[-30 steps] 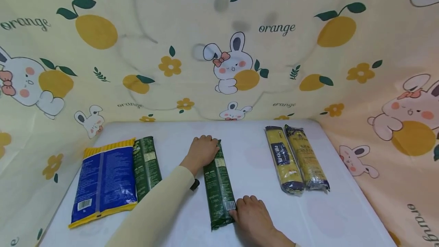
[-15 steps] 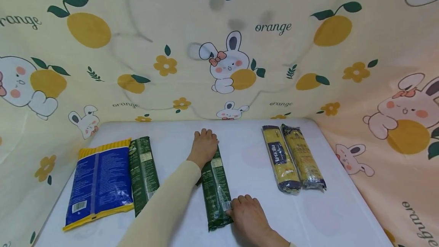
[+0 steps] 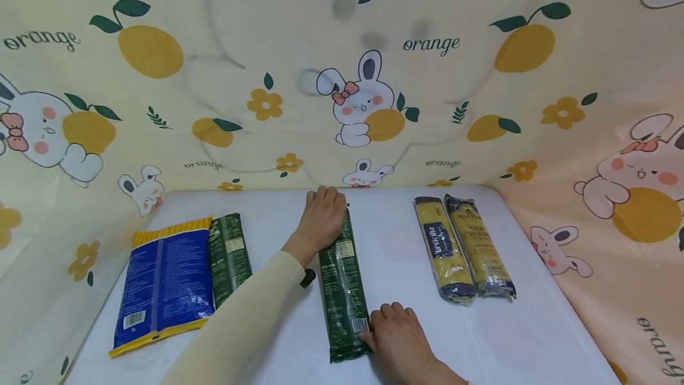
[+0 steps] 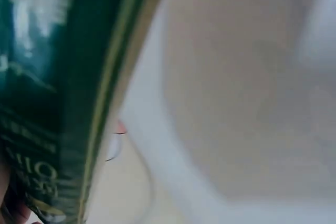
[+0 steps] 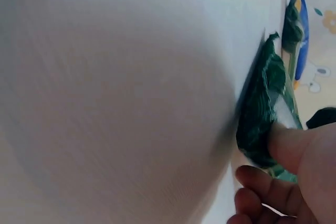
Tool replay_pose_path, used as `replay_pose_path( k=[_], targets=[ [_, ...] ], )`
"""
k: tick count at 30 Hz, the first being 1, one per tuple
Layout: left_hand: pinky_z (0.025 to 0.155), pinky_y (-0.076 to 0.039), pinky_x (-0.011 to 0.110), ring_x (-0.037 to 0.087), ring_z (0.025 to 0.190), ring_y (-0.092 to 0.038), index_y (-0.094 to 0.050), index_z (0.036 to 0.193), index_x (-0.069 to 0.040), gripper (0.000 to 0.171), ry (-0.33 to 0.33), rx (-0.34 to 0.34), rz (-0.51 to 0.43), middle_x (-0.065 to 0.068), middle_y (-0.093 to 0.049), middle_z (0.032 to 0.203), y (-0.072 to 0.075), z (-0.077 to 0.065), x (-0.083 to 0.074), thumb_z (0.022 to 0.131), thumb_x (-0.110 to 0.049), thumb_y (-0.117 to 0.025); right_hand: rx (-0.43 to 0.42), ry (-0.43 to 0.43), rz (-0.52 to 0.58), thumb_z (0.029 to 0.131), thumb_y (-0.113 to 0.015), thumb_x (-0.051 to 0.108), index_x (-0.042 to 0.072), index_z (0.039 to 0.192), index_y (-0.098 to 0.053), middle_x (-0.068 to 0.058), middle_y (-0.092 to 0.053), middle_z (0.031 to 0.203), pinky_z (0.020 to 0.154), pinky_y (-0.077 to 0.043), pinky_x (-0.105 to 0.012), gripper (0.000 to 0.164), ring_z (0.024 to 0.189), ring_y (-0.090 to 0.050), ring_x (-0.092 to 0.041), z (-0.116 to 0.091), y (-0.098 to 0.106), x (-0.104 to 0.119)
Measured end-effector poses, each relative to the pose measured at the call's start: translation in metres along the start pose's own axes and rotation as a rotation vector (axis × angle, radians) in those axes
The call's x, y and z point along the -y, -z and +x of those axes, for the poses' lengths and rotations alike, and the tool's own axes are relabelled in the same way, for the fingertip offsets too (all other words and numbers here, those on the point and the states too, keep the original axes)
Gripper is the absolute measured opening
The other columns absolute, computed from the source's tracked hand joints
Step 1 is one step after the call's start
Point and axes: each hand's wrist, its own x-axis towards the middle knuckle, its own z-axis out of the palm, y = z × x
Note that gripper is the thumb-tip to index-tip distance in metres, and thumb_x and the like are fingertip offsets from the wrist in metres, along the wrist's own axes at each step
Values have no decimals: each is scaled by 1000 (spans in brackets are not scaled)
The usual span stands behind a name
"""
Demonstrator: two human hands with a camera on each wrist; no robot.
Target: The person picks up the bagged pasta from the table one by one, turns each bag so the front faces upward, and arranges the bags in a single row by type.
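Observation:
A long green spaghetti packet lies lengthwise in the middle of the white table. At its far end my left hand grips it from above, hiding most of that end. The packet's printed side fills the left of the left wrist view, with fingertips at the lower corner. My right hand holds the near right corner. In the right wrist view its thumb presses on the crinkled green end, while the other fingers curl beside it.
On the left, a blue and yellow bag lies against a second green packet, partly behind my left sleeve. Two yellow pasta packets lie side by side on the right. A patterned cloth hangs behind the table.
My left hand and the packet's far end now appear higher in the head view than before. The near end and my right hand have stayed almost in place.

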Motion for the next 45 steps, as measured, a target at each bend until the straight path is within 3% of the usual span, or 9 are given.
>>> replay_pose_path(
  k=[6,12,17,22,25,30,34,41,45],
  targets=[
    [71,-33,39,29,81,-47,-56,89,-6,23,-17,-127,-12,11,-56,90,21,6,-1,110,-17,-54,49,-16,146,103,-62,53,20,80,-62,8,-48,74,62,-35,-32,41,71,-44,-12,4,-1,-5],
    [72,-36,41,31,86,-51,-60,96,-4,24,-8,-117,-40,13,-60,96,33,11,-2,113,-16,-47,50,0,187,107,-61,40,17,84,-66,11,-51,75,67,-40,-32,33,74,-45,-9,11,-3,0],
    [71,-36,43,34,88,-52,-61,101,-2,23,24,-183,-40,16,-60,101,54,24,2,113,-14,-45,-171,79,-20,100,-72,31,17,79,-66,9,-51,72,65,-37,-29,26,71,-45,-10,19,6,0],
    [71,-37,45,35,89,-51,-63,103,-4,22,45,-276,-91,15,-60,104,81,43,-1,112,-14,-46,-404,106,-231,87,-83,23,11,75,-65,1,-54,70,63,-37,-34,25,69,-49,-19,25,19,-8],
    [71,-37,43,33,89,-51,-66,105,-6,19,53,-242,-98,13,-60,104,89,47,-6,111,-14,-49,-435,120,-285,83,-86,21,9,74,-65,-2,-57,70,61,-35,-34,26,68,-50,-21,25,18,-6],
    [71,-39,42,31,87,-52,-69,106,-7,15,69,-135,-38,11,-64,98,87,40,-12,107,-9,-54,-406,144,-318,84,-87,26,9,73,-65,-2,-59,72,59,-32,-32,29,67,-51,-19,22,8,3],
    [72,-40,43,31,88,-54,-70,106,-6,17,78,-123,-22,11,-67,96,84,36,-13,106,-10,-53,-396,120,-321,86,-85,27,9,72,-62,-2,-56,71,60,-33,-34,32,67,-50,-20,22,3,6],
    [75,-43,42,29,90,-58,-68,100,-7,25,77,-107,-56,8,-68,89,79,36,-19,104,-32,-67,-376,104,-325,85,-86,27,9,74,-65,-3,-58,72,61,-34,-33,30,68,-52,-20,18,3,7],
    [71,-43,41,29,85,-57,-67,95,-6,21,54,-95,2,9,-68,86,78,36,-15,106,-23,-65,-361,128,-280,90,-83,35,10,79,-68,-1,-60,72,63,-36,-33,31,70,-54,-19,16,2,10]
  ],
)
